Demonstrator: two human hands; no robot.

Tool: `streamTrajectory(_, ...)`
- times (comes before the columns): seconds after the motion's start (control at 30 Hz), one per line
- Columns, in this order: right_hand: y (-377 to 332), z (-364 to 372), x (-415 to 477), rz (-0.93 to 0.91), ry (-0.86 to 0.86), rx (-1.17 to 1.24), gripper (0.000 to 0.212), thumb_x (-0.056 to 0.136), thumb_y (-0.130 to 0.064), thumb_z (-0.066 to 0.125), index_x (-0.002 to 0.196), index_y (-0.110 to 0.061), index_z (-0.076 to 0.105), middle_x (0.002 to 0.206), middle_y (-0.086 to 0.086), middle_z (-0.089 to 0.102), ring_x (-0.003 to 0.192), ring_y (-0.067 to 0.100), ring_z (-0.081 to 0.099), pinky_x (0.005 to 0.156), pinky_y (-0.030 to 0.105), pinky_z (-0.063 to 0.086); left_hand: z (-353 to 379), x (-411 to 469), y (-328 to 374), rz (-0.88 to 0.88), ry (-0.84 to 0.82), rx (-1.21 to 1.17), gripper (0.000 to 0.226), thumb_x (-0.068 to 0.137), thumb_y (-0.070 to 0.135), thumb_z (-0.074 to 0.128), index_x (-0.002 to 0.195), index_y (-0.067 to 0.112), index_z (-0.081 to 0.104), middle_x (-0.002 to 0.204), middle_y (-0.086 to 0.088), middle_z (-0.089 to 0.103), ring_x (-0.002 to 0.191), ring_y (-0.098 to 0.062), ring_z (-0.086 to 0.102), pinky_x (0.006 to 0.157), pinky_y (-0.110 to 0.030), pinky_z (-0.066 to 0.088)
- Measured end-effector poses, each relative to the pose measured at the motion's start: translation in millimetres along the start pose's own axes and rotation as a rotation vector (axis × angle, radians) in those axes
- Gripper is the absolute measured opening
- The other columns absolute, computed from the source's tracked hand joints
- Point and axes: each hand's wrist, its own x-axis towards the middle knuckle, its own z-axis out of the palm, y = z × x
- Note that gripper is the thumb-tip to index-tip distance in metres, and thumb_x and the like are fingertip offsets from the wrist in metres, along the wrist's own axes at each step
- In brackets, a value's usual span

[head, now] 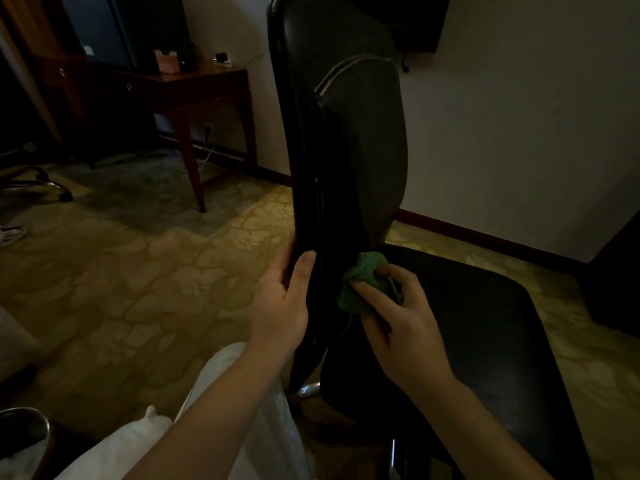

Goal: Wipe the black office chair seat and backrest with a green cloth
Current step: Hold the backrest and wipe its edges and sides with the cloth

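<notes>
The black office chair stands side-on in front of me, its tall backrest [346,140] rising up the middle and its seat [485,327] spreading to the right. My left hand [282,299] grips the rear edge of the backrest low down, thumb on the near side. My right hand [401,317] holds a bunched green cloth [363,282] pressed against the bottom of the backrest, where it meets the seat. Part of the cloth is hidden under my fingers.
A wooden desk [194,84] with a pink box stands at the back left against the wall. Another chair's wheeled base [41,185] shows at the far left. Patterned carpet [145,271] covers the floor. White trousers [242,410] fill the bottom. A dark cabinet [616,271] stands at right.
</notes>
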Motion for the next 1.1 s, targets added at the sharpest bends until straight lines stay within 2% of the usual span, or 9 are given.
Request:
streamTrajectory(0.1,-9,-6,15,-0.018,0.038,0.010,0.039,0.093,-0.026,0.057,0.131,-0.021,0.061,0.143,0.010,0.038,0.132,0.023,0.043,0.102,0.037,0.049,0,-1,1,-0.019,0.005,-0.008,0.041,0.093,0.050,0.048,0.133,0.048,0.046,0.124,0.030,0.061,0.120,0.008,0.055,0.099,-0.020,0.047)
streamTrajectory(0.3,-18,-6,34,-0.012,0.080,0.008,0.039,0.091,-0.020,0.061,0.131,-0.020,0.063,0.145,0.008,0.036,0.134,0.022,0.041,0.104,0.037,0.048,-1,0,-1,-0.015,0.018,0.020,0.048,0.094,0.050,0.048,0.141,0.039,0.048,0.128,0.026,0.061,0.121,0.007,0.055,0.102,-0.024,0.047)
streamTrajectory(0.47,-5,8,3,0.043,0.029,0.002,0.040,0.089,-0.022,0.061,0.129,-0.022,0.062,0.146,0.006,0.035,0.134,0.023,0.042,0.098,0.040,0.052,-1,1,-1,-0.012,0.028,0.040,0.038,0.095,0.049,0.047,0.132,0.047,0.048,0.117,0.039,0.060,0.116,0.014,0.054,0.095,-0.010,0.045)
streamTrajectory(0.63,2,17,-18,0.077,-0.010,0.007,0.042,0.088,-0.019,0.065,0.130,-0.022,0.062,0.145,0.004,0.035,0.132,0.021,0.042,0.098,0.038,0.052,1,-1,1,-0.024,0.025,0.012,0.029,0.094,0.048,0.048,0.123,0.053,0.048,0.115,0.038,0.062,0.115,0.013,0.056,0.093,-0.009,0.046)
streamTrajectory(0.73,-1,13,-14,0.080,0.019,0.026,0.041,0.089,-0.018,0.064,0.129,-0.020,0.062,0.143,0.005,0.037,0.132,0.022,0.044,0.097,0.041,0.053,2,-1,-1,-0.013,0.026,0.010,0.035,0.095,0.047,0.047,0.129,0.049,0.048,0.113,0.040,0.062,0.114,0.014,0.056,0.090,-0.007,0.046)
streamTrajectory(0.83,-9,3,1,0.067,0.090,0.072,0.041,0.090,-0.021,0.061,0.130,-0.021,0.061,0.144,0.004,0.036,0.133,0.020,0.042,0.098,0.040,0.052,3,-1,-2,0.006,0.034,0.001,0.042,0.094,0.046,0.048,0.136,0.041,0.049,0.116,0.034,0.062,0.115,0.012,0.056,0.094,-0.011,0.047)
streamTrajectory(1.0,-22,-10,36,0.000,0.144,0.081,0.039,0.091,-0.021,0.060,0.130,-0.021,0.061,0.144,0.007,0.036,0.133,0.020,0.041,0.105,0.032,0.045,2,1,-6,-0.006,0.017,-0.035,0.054,0.095,0.048,0.049,0.145,0.028,0.048,0.131,0.016,0.063,0.122,-0.001,0.058,0.104,-0.033,0.049)
streamTrajectory(1.03,-21,-10,38,-0.008,0.136,0.075,0.039,0.091,-0.021,0.059,0.130,-0.021,0.062,0.144,0.007,0.037,0.134,0.021,0.041,0.105,0.033,0.045,2,1,-6,-0.008,0.012,-0.046,0.052,0.096,0.047,0.049,0.145,0.029,0.049,0.131,0.016,0.063,0.123,-0.003,0.058,0.104,-0.035,0.049)
streamTrajectory(1.1,-17,-5,34,-0.015,0.112,0.051,0.039,0.091,-0.022,0.059,0.129,-0.021,0.063,0.144,0.007,0.037,0.134,0.021,0.040,0.106,0.036,0.046,2,0,-5,0.001,0.023,-0.032,0.050,0.095,0.045,0.049,0.143,0.031,0.050,0.127,0.022,0.064,0.120,0.002,0.058,0.102,-0.029,0.050)
